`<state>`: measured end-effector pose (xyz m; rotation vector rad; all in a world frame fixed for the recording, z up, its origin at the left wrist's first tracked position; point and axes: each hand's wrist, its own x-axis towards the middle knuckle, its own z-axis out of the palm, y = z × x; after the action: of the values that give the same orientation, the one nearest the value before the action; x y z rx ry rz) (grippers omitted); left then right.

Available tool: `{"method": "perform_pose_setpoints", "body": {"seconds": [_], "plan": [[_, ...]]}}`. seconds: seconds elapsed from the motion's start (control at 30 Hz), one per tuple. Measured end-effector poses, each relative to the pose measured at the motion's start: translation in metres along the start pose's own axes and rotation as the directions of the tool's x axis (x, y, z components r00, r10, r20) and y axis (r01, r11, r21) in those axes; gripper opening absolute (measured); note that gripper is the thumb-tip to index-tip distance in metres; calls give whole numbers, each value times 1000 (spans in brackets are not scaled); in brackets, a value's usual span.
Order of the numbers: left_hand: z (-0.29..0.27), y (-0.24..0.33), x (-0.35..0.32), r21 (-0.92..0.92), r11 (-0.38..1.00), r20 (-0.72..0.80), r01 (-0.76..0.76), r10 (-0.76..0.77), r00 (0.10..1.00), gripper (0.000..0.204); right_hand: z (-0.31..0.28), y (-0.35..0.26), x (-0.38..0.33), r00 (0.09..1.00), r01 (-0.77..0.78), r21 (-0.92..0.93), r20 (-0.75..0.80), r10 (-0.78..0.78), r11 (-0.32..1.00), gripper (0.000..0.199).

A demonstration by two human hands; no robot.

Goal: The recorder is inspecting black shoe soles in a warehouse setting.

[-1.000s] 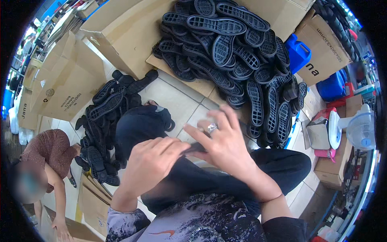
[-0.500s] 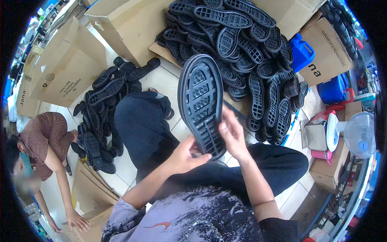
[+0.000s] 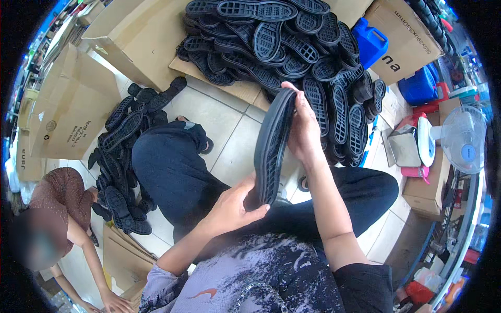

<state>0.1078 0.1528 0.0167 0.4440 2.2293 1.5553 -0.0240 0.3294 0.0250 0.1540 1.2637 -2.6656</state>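
Between my hands is a black shoe sole (image 3: 272,148), tilted so its side edge and part of its gridded face show. My left hand (image 3: 236,204) grips the lower end, thumb lying along the edge. Around the upper end, on its right side, my right hand (image 3: 304,125) is closed, fingertips near the tip. Behind it rises a big pile of black soles (image 3: 266,41) on flattened cardboard (image 3: 193,67). A second heap of dark soles (image 3: 122,130) lies on the floor beyond my left knee.
Large open cartons (image 3: 73,104) stand at the left and back. On the right are a blue jug (image 3: 369,44), a clear-bladed fan (image 3: 462,140) and a box (image 3: 425,190). Another person (image 3: 60,208) crouches at the left, a hand on cardboard. White tiles (image 3: 229,141) cover the floor.
The sole has turned from face-on to edge-on. My right hand has slid up from its lower right side to its upper end. The view has shifted slightly.
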Motion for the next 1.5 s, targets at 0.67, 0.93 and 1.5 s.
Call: {"method": "perform_pose_setpoints", "body": {"seconds": [0.67,0.93,1.5], "plan": [[-20,12,4,-619,777,-187,-114,-5,982,88,-65,61,0,839,-445,343,-163,519,827,33],[-50,-12,8,-932,308,-280,-193,-270,921,54,-56,51,-11,822,-427,229,-304,481,875,29],[-2,-23,23,-612,782,-79,123,-215,973,77,-45,74,-56,747,-630,142,-158,646,763,29]]}}
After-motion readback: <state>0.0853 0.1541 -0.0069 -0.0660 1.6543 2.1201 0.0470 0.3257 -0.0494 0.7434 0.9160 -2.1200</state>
